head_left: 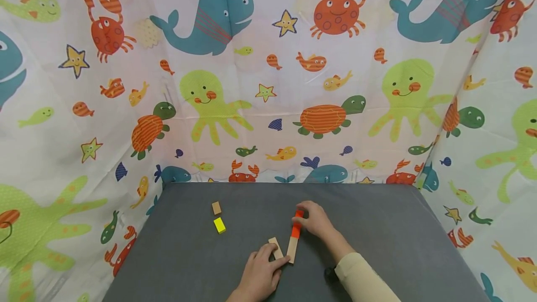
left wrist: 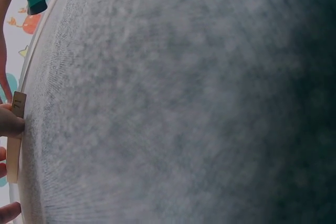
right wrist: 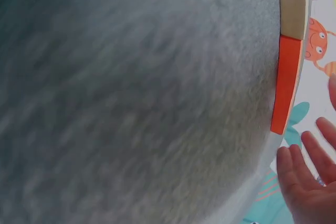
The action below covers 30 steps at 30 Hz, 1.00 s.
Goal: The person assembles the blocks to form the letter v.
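In the head view my left hand (head_left: 261, 271) holds a plain wooden block (head_left: 274, 247) between thumb and fingers, low over the grey table. A printed mark shows on the block (left wrist: 17, 109) in the left wrist view. Just right of it, a red block (head_left: 296, 229) and another plain wooden block (head_left: 292, 250) lie end to end in a line. My right hand (head_left: 316, 220) is at the red block's far end, thumb and forefinger right beside it. Its fingers (right wrist: 315, 153) look spread and fairly straight in the right wrist view.
A yellow block (head_left: 219, 225) and a small brown wooden block (head_left: 216, 208) lie on the left part of the grey table (head_left: 369, 227). A curtain (head_left: 256, 120) printed with sea animals hangs behind and along both sides. A dark device (head_left: 331, 274) sits at the right wrist.
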### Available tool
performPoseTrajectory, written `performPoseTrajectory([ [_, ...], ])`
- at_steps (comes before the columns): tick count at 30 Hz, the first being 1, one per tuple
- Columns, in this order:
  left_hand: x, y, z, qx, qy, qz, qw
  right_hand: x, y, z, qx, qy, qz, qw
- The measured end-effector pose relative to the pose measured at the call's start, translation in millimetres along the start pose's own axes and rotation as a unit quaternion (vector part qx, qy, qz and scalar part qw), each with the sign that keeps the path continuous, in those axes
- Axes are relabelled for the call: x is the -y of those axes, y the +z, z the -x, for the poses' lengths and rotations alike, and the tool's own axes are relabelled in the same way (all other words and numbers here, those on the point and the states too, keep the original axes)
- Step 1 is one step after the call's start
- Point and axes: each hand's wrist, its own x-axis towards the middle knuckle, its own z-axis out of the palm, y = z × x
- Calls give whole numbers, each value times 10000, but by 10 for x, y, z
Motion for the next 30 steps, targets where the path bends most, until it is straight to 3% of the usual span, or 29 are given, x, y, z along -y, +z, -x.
performPoseTrajectory([
  [5,-12,2,15,1,31,31,10000,-15,-46,101,-174,-816,395,9957],
  [9,-21,0,9,9,25,35,10000,-8,-95,187,-45,-1046,553,9930],
  [17,-16,-8,-10,-193,60,-77,9998,-32,-95,275,479,-915,922,9904],
  [24,-18,-17,-17,-102,20,-69,9999,-49,-20,290,661,-550,1171,9894],
  [30,-23,-51,-49,-168,182,-209,9995,-27,4,291,705,-446,1293,9881],
])
